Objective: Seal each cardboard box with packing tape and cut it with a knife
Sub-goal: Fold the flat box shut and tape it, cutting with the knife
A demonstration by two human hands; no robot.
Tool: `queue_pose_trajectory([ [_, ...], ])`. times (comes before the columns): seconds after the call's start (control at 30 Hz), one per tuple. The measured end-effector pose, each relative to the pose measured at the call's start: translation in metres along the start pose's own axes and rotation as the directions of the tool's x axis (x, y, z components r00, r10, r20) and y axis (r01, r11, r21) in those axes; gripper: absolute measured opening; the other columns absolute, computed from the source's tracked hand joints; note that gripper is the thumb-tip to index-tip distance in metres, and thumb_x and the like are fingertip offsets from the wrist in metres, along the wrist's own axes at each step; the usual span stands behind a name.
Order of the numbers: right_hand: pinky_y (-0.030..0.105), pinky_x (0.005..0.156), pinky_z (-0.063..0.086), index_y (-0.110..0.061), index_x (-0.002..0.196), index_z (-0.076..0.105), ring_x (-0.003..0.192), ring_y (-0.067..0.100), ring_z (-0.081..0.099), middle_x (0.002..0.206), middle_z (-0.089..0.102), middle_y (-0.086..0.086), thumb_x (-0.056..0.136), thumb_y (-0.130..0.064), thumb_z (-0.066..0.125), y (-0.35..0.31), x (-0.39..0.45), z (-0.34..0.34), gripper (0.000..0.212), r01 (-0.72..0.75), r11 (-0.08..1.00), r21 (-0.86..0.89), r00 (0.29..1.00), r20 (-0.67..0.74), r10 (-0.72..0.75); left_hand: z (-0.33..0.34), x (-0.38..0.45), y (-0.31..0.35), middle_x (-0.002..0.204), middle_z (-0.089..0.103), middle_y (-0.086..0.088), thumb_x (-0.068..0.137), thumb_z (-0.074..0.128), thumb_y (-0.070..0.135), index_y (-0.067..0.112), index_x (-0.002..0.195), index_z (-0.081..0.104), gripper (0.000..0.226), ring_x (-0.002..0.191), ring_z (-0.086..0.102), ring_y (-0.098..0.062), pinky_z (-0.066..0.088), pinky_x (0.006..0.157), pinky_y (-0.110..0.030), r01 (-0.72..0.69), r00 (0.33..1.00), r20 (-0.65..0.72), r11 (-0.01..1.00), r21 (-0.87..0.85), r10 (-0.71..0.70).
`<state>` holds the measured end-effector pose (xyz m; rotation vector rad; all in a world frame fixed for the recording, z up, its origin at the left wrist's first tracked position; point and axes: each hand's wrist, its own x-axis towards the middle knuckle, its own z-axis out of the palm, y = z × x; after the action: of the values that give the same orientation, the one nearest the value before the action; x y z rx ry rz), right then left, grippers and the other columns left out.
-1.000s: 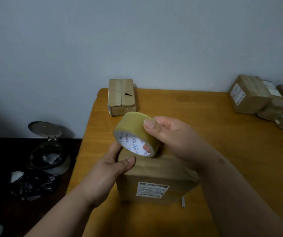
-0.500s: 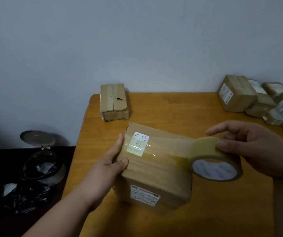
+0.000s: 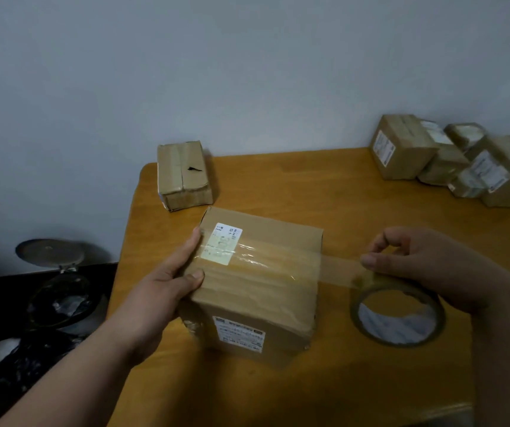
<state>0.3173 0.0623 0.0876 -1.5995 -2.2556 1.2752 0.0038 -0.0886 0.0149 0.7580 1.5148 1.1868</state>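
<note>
A brown cardboard box (image 3: 256, 291) with white labels sits near the table's front left. My left hand (image 3: 167, 285) grips its left top edge, thumb on top. A clear strip of tape (image 3: 336, 268) runs across the box top and stretches off its right side to the tape roll (image 3: 398, 315). My right hand (image 3: 426, 266) holds the roll from above, right of the box, fingers curled round it. No knife is visible.
The wooden table (image 3: 278, 186) ends at a rounded left corner. A smaller box (image 3: 182, 174) stands at its back left. Several taped boxes (image 3: 450, 158) are piled at the back right. A pedal bin (image 3: 53, 282) and dark bags sit on the floor left.
The roll went from over the box's left end across to its right, laying tape over the top. Since half a second ago it has dropped lower beside the box.
</note>
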Motion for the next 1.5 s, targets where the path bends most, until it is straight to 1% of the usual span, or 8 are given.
queue_pose_trajectory([
  [0.13, 0.024, 0.059, 0.043, -0.023, 0.086, 0.065, 0.074, 0.013, 0.063, 0.082, 0.067, 0.000, 0.079, -0.052, 0.068, 0.018, 0.012, 0.037, 0.030, -0.089, 0.996, -0.023, 0.994, 0.053, 0.090, -0.002, 0.003, -0.002, 0.124, 0.045, 0.027, 0.097, 0.051, 0.017, 0.068, 0.125, 0.047, 0.059, 0.111, 0.053, -0.018, 0.048, 0.076, -0.029, 0.015, 1.000, 0.019, 1.000, -0.005, -0.014],
  [0.37, 0.025, 0.056, 0.037, -0.014, 0.074, 0.054, 0.059, 0.010, 0.045, 0.067, 0.051, 0.001, 0.085, -0.049, 0.065, 0.021, 0.025, 0.082, 0.038, 0.029, 0.988, 0.151, 0.997, -0.080, -0.017, -0.022, 0.003, -0.003, 0.133, 0.044, 0.022, 0.083, 0.058, 0.025, 0.064, 0.123, 0.053, 0.057, 0.118, 0.050, -0.026, 0.051, 0.087, -0.041, 0.037, 0.998, 0.055, 0.998, -0.058, -0.033],
  [0.63, 0.034, 0.075, 0.055, -0.004, 0.106, 0.070, 0.089, 0.032, 0.069, 0.098, 0.072, 0.019, 0.073, -0.020, 0.071, -0.056, 0.027, 0.068, 0.037, 0.228, 0.752, 0.618, 0.862, 0.231, -0.451, -0.089, 0.005, -0.035, 0.136, 0.052, -0.003, 0.096, 0.048, 0.013, 0.038, 0.126, 0.064, 0.042, 0.121, 0.051, -0.039, 0.053, 0.088, -0.056, 0.165, 0.973, -0.093, 0.921, -0.352, -0.209],
  [0.8, 0.027, 0.061, 0.052, -0.016, 0.086, 0.069, 0.070, 0.015, 0.067, 0.077, 0.072, 0.001, 0.084, -0.034, 0.074, -0.097, 0.046, 0.124, 0.019, 0.287, 0.760, 0.583, 0.905, 0.096, -0.415, -0.091, 0.000, -0.064, 0.134, 0.060, -0.008, 0.100, 0.051, 0.017, 0.028, 0.132, 0.061, 0.036, 0.125, 0.054, -0.030, 0.040, 0.107, -0.055, 0.171, 0.952, -0.276, 0.978, 0.118, -0.133],
  [1.03, 0.018, 0.051, 0.046, -0.031, 0.085, 0.060, 0.060, -0.001, 0.059, 0.074, 0.068, -0.008, 0.089, -0.060, 0.055, -0.124, 0.062, 0.191, 0.030, 0.310, 0.881, 0.357, 0.922, 0.114, -0.371, -0.066, 0.011, -0.042, 0.149, 0.043, 0.006, 0.098, 0.040, 0.055, 0.047, 0.144, 0.040, 0.046, 0.135, 0.043, -0.021, 0.042, 0.106, -0.040, 0.026, 0.970, -0.242, 0.989, 0.143, 0.010],
  [1.27, 0.049, 0.085, 0.053, -0.007, 0.100, 0.063, 0.087, 0.021, 0.064, 0.093, 0.069, 0.009, 0.083, -0.045, 0.064, -0.098, 0.071, 0.192, 0.042, 0.182, 0.799, 0.573, 0.910, 0.210, -0.358, -0.063, 0.015, -0.065, 0.114, 0.053, 0.038, 0.101, 0.042, 0.010, 0.060, 0.112, 0.049, 0.052, 0.111, 0.051, 0.012, 0.036, 0.086, -0.001, -0.234, 0.928, -0.128, 0.815, 0.530, 0.350],
  [1.37, 0.042, 0.077, 0.055, -0.015, 0.094, 0.064, 0.084, 0.015, 0.065, 0.089, 0.070, 0.001, 0.083, -0.051, 0.063, -0.095, 0.071, 0.191, 0.037, 0.215, 0.822, 0.527, 0.908, 0.201, -0.367, -0.073, 0.016, -0.071, 0.132, 0.045, 0.040, 0.098, 0.043, 0.042, 0.063, 0.126, 0.043, 0.034, 0.123, 0.042, 0.013, 0.034, 0.099, -0.006, -0.291, 0.937, 0.021, 0.747, 0.597, 0.349],
  [1.5, 0.019, 0.056, 0.047, -0.024, 0.082, 0.062, 0.064, 0.001, 0.060, 0.070, 0.065, -0.010, 0.092, -0.043, 0.062, -0.101, 0.068, 0.174, 0.021, 0.284, 0.858, 0.429, 0.921, 0.128, -0.369, -0.083, 0.021, -0.078, 0.159, 0.020, 0.022, 0.085, 0.030, 0.078, 0.058, 0.146, 0.019, 0.066, 0.145, 0.022, -0.002, 0.027, 0.116, -0.032, -0.186, 0.970, 0.011, 0.711, 0.678, 0.243],
])
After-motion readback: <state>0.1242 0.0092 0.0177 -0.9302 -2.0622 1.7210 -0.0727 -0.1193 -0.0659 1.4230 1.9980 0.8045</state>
